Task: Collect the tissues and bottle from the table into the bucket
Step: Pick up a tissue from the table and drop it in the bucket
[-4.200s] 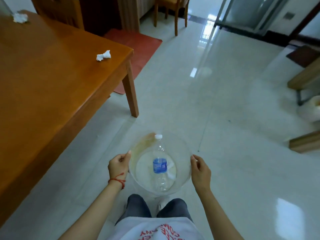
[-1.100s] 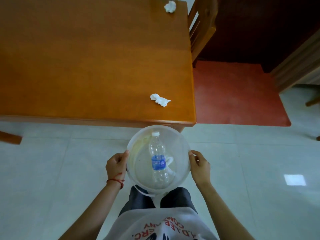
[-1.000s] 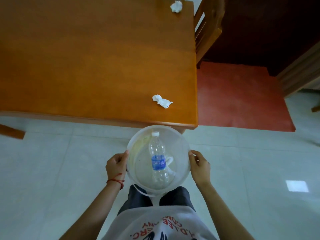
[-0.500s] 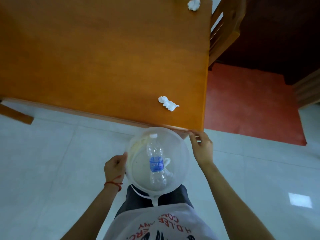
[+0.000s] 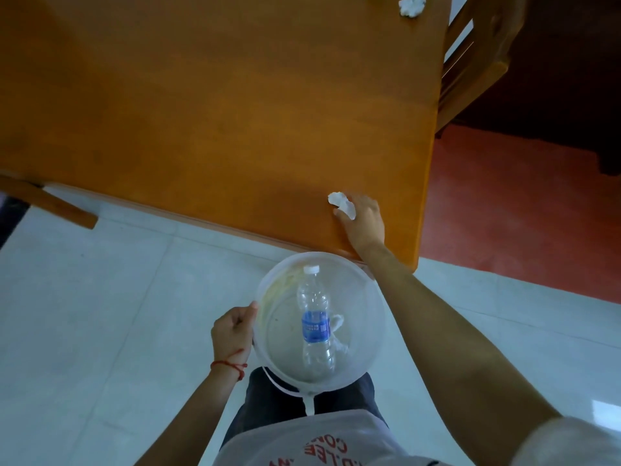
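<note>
Nearest the person, the clear plastic bucket (image 5: 364,287) hangs just below the near edge of the table, over the pale tiled floor (image 5: 100,314), its white handle dangling at the near side of its rim. Inside lies a clear bottle (image 5: 315,322) with a blue label; its long axis runs near to far, with the white cap pointing toward the table and the base toward the person. Beside the bottle, to its right on the bucket's bottom, sits a small piece of white tissue (image 5: 337,322). The left hand (image 5: 232,334), with a red string around the wrist, is closed on the bucket's left rim, thumb over the edge and fingers curled outside the wall. The right arm passes just past the bucket's far right rim, and the right hand (image 5: 364,220) rests on the wooden table (image 5: 218,112) close to its near right corner. Its fingers are curled around a crumpled white tissue (image 5: 342,204), which lies on the table top with one end sticking out to the left of the fingertips; how firmly the hand pinches it cannot be told. Far across the table, near the right edge, lies a second crumpled tissue (image 5: 411,5). Beside that edge stands a wooden chair (image 5: 477,62), and a red mat (image 5: 521,213) covers the floor to the right.
</note>
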